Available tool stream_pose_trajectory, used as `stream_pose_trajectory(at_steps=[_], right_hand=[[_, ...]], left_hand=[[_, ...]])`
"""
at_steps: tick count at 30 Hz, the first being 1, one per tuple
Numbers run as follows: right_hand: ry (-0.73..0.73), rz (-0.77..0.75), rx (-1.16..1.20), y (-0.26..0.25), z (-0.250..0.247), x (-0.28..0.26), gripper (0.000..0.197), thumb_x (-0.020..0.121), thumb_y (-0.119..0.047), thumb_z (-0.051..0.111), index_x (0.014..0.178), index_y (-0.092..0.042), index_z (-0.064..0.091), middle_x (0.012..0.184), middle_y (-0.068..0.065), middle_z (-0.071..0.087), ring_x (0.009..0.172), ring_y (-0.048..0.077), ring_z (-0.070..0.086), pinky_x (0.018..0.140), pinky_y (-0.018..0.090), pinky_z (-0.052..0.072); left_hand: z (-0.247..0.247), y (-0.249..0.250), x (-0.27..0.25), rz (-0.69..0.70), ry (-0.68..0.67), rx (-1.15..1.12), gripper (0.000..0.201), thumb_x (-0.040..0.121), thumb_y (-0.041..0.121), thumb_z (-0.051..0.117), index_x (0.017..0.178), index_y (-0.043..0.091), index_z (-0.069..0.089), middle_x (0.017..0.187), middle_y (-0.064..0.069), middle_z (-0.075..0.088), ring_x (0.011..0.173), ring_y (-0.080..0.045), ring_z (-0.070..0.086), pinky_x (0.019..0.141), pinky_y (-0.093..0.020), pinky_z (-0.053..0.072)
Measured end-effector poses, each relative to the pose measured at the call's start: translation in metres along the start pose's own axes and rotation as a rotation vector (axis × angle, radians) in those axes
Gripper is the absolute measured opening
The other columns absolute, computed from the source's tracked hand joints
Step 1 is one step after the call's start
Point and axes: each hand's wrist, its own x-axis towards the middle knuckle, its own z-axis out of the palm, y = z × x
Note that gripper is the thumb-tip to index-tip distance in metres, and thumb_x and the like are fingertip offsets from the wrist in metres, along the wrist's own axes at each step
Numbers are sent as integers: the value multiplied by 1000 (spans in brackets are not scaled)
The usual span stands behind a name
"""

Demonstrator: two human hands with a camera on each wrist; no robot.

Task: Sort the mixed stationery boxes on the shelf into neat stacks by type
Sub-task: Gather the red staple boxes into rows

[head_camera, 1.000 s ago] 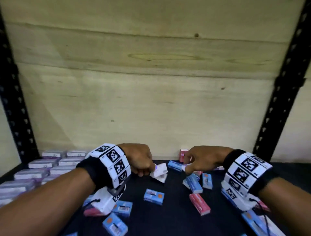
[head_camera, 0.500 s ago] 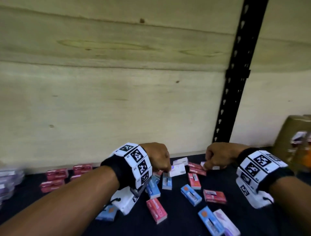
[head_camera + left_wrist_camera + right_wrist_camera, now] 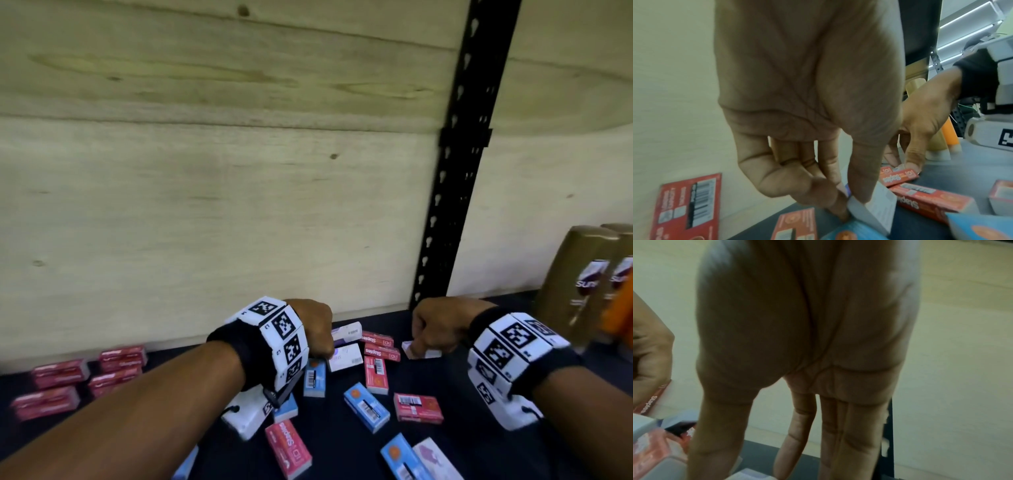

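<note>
1. While loose staple boxes [image 3: 376, 375] lie scattered on the dark shelf [image 3: 342, 442], the left hand [image 3: 313, 325] pinches a white box [image 3: 344, 357] in its grip.
2. Right hand [image 3: 436, 325] pinches another white box [image 3: 419, 353] near the black upright [image 3: 452, 171].

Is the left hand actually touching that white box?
Touching. The left wrist view shows the left hand with its fingertips and thumb pinching the white box's edge.
</note>
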Motion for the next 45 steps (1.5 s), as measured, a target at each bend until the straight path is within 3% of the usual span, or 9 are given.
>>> stream_pose_trajectory(at_steps=[4, 9, 13, 22, 29, 33, 38, 42, 45], right_hand=[[-46, -39, -15, -4, -5, 1, 37, 90, -44, 65, 106, -10, 68, 98, 0, 66, 91, 18, 60, 76, 26, 46], [-13, -144, 185, -9, -12, 6, 34, 87, -32, 72, 118, -27, 63, 107, -12, 64, 102, 10, 59, 96, 26, 47], [-54, -200, 200, -18, -12, 14, 42, 88, -33, 72, 127, -25, 61, 121, -9, 66, 110, 11, 61, 103, 30, 46], [6, -153, 132, -13, -10, 23, 31, 85, -27, 74, 115, -22, 70, 106, -7, 71, 93, 11, 62, 81, 24, 49], [47, -50, 58, 10, -8, 23, 31, 80, -22, 77, 111, -24, 73, 107, -7, 71, 97, 11, 63, 86, 26, 52], [38, -44, 121, 18, -5, 24, 28, 81, -20, 78, 107, -25, 71, 106, -6, 71, 92, 11, 64, 84, 25, 54], [50, -52, 205, 22, -4, 29, 34, 78, -14, 80, 106, -24, 64, 95, -8, 64, 74, 7, 61, 67, 23, 58], [47, -48, 291, 23, -2, 31, 31, 79, -9, 78, 99, -26, 63, 97, -2, 67, 86, 18, 71, 72, 31, 62], [45, -55, 314, 22, -4, 32, 19, 84, -16, 73, 99, -25, 67, 92, 0, 72, 77, 14, 70, 69, 25, 61]], left_hand=[[-2, 3, 0, -10, 21, 59, 9, 88, 27, 64, 89, 24, 56, 89, 3, 59, 73, -10, 54, 52, -16, 41], [-6, 13, 2, -12, 85, 87, 6, 87, 28, 65, 84, 23, 62, 83, 4, 60, 63, -10, 53, 44, -14, 36], [-7, 20, 2, 27, 58, 65, 28, 86, 38, 66, 106, 19, 69, 106, 0, 67, 95, -22, 64, 72, -28, 49], [-9, 30, 5, 147, 114, 13, 23, 86, 37, 67, 107, 27, 69, 107, 2, 65, 96, -21, 62, 69, -27, 44], [-8, 41, 16, 245, 53, 27, 43, 85, 46, 68, 124, 28, 62, 93, 7, 59, 88, -16, 56, 71, -28, 43], [-5, 40, 23, 238, -2, 43, 51, 84, 49, 68, 130, 28, 59, 114, 3, 65, 101, -19, 60, 75, -28, 45], [-6, 40, 29, 263, -41, 13, 39, 86, 43, 68, 121, 25, 66, 108, 4, 68, 87, -14, 56, 78, -29, 49], [-5, 40, 30, 300, -14, 28, 30, 95, 38, 57, 118, 21, 67, 107, 1, 68, 86, -16, 58, 78, -33, 51], [-8, 38, 27, 314, 38, 47, 28, 98, 35, 51, 117, 22, 67, 108, -1, 66, 87, -20, 57, 75, -32, 48]])
